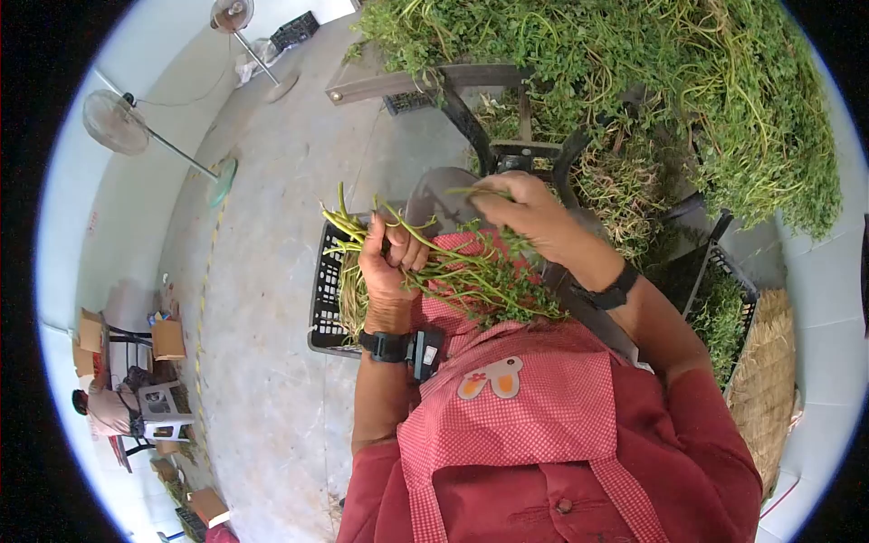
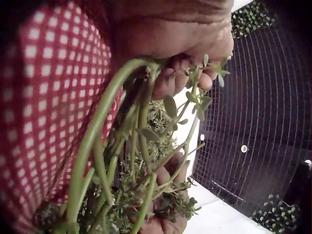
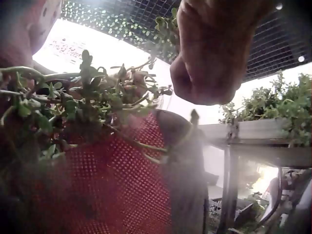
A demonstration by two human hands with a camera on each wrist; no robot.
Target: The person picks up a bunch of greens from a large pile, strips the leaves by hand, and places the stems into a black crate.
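Observation:
My left hand (image 1: 391, 258) grips a bunch of purslane-like leafy green stems (image 1: 480, 276) over my lap. The bare stem ends stick out past the thumb, and the leafy tops spread across the red checked apron (image 1: 534, 389). In the left wrist view, thick stems (image 2: 100, 122) run down from the curled fingers. Above and to the right of the bunch is my right hand (image 1: 529, 215), slightly blurred, with a thin green sprig (image 1: 480, 191) pinched at its fingertips. The right wrist view shows that hand (image 3: 212, 58) with fingers curled, leaves (image 3: 166, 31) showing beside it.
A black plastic crate (image 1: 328, 294) with cut stems stands by my left forearm. Ahead, a table (image 1: 389, 87) bears a large heap of greens (image 1: 634, 54). Another crate (image 1: 738, 276) of greens is at my right, beside a woven straw mat (image 1: 762, 380). Fans (image 1: 116, 122) stand far left.

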